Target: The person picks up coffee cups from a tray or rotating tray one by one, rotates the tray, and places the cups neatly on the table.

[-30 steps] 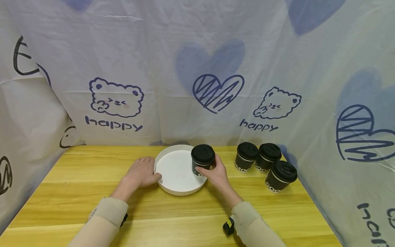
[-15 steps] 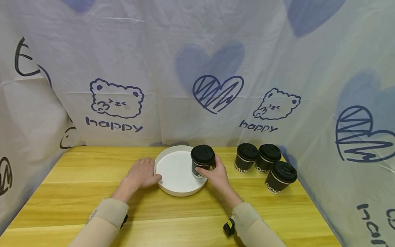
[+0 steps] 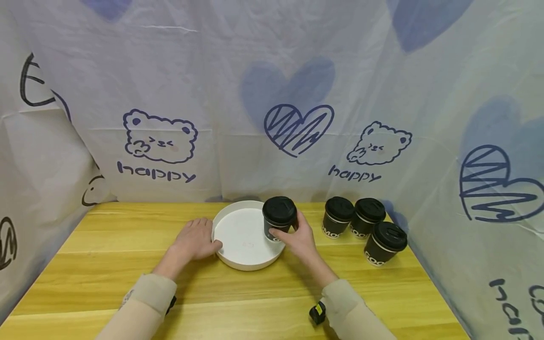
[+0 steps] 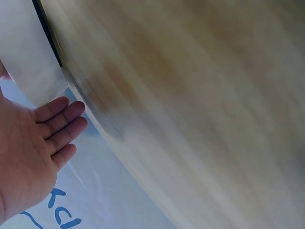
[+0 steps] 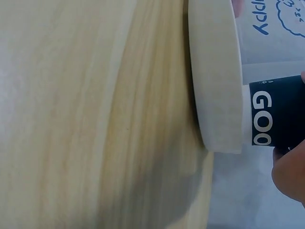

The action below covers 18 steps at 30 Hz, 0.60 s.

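In the head view my right hand [image 3: 299, 236] holds a dark paper coffee cup [image 3: 276, 231] with a black lid, thumb in front and fingers behind. The cup is upright over the right side of a round white tray [image 3: 242, 238]. In the right wrist view the base of the cup [image 5: 263, 114] shows just past the tray's rim [image 5: 217, 81]. My left hand [image 3: 193, 240] rests against the tray's left rim, thumb toward the near side. The left wrist view shows the fingers of this hand [image 4: 33, 148] extended beside the tray wall [image 4: 31, 52].
Three more lidded cups stand at the right: one at the back [image 3: 337, 217], one beside it [image 3: 369, 217] and one nearer [image 3: 385, 243]. The wooden table [image 3: 242, 307] meets a printed white cloth [image 3: 238, 151] at its back and sides.
The right hand and its cup have risen very slightly in the last half second. The left hand and the tray keep their places.
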{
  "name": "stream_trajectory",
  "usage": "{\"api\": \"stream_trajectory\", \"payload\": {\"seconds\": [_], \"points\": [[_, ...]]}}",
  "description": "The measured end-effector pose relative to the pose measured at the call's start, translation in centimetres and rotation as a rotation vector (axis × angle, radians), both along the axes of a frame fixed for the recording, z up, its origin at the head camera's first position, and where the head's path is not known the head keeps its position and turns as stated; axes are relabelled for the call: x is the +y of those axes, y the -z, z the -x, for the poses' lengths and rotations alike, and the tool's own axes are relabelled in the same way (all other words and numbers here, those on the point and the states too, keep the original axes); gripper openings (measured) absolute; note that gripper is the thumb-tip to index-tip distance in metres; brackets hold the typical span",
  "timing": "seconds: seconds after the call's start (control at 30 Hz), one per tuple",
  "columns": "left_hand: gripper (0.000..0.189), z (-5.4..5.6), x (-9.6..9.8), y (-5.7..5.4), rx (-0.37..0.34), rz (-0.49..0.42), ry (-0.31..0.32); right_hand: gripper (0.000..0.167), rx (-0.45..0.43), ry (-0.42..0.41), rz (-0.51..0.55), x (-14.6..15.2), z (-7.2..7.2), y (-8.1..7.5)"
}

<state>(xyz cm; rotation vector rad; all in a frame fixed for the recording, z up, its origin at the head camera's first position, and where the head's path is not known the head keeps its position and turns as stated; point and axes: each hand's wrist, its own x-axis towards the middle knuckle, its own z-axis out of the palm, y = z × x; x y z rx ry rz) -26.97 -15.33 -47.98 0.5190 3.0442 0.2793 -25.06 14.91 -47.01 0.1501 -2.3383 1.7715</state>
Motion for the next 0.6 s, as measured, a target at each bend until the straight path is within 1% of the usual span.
{"api": "stream_trajectory", "payload": {"seconds": [0.17,0.4,0.6], "points": [[0.081,-0.1,0.1,-0.1,-0.01,0.004,0.003,0.079,0.009,-0.007,0.015,0.2,-0.3,-0.6],[0.081,0.0,0.0,0.1,-0.006,0.001,-0.005,0.078,0.044,-0.004,0.036,0.7,-0.8,-1.3],[0.081,0.0,0.0,0.1,-0.003,0.001,-0.005,0.08,0.057,0.005,0.042,1.4,-1.4,-1.4]]}}
